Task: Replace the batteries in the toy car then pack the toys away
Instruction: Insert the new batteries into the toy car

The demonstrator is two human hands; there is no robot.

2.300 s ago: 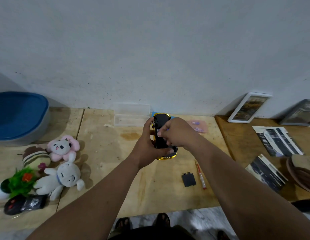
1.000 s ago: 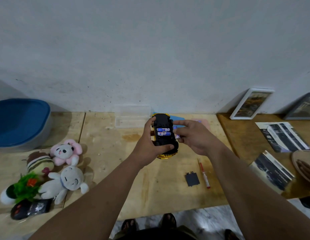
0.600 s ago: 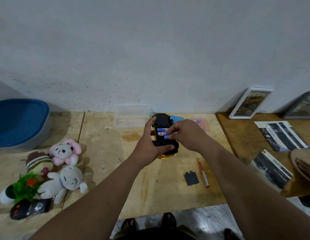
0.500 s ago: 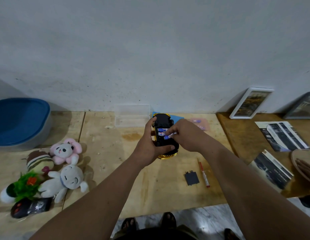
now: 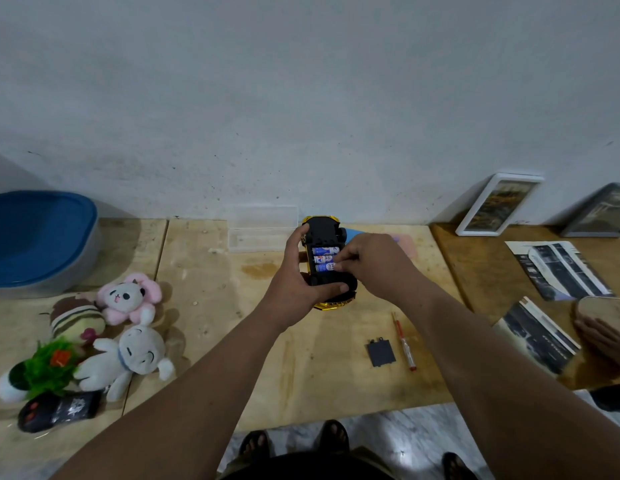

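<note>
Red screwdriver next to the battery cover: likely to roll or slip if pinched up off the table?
The red screwdriver looks thin and round-shafted, so a nudge would probably roll it sideways. It lies flat on the bare wooden table, so a pinch gets little purchase. It looks stiff and light. The battery cover lies close beside it and might get bumped.

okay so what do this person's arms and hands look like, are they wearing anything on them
Both forearms are bare as far as the picture shows: no sleeves, gloves, watch or bracelet in view. The left hand and right hand show no rings that I can make out, though the fingers are small in the frame. Fingernails look short and unpainted.
</note>
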